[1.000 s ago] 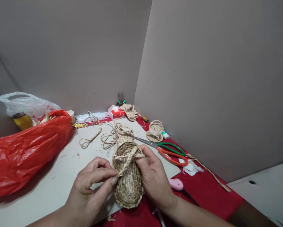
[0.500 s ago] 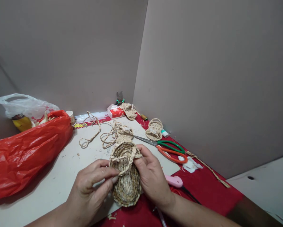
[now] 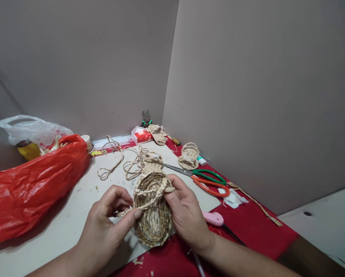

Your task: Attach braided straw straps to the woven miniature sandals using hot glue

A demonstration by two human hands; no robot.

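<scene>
Slipper (image 3: 153, 229), woven of coiled straw, sits between the two hands over the place where the pale board (image 3: 62, 219) meets the red cloth (image 3: 255, 231), its sole facing the camera and a braided strap (image 3: 149, 204) slanting across it. The left hand (image 3: 104, 221) is partly curled, its thumb pressing the strap at the slipper's left side, with the loose end running in among its bent fingers. The right hand (image 3: 188, 215) is closed around the slipper's right edge, thumb on top near the other end of the strap. Just beyond the slipper lies a small woven piece (image 3: 152, 163), with thin twisted cord (image 3: 130, 169) looped beside it. To the right are scissors (image 3: 179, 169) (one handle green, the other orange), their blades pointing towards that piece, and past the blades a little woven shoe (image 3: 189, 156) next to a white and green tube (image 3: 201, 161). A crumpled tissue (image 3: 234, 199) lies near the scissor handles, and a pink handle (image 3: 214, 218) shows beside the right hand. Farther back stand a tissue box (image 3: 142, 135) and pliers (image 3: 146, 118), while a red plastic bag (image 3: 36, 188) fills the left side, a translucent bag (image 3: 35, 130) behind it
</scene>
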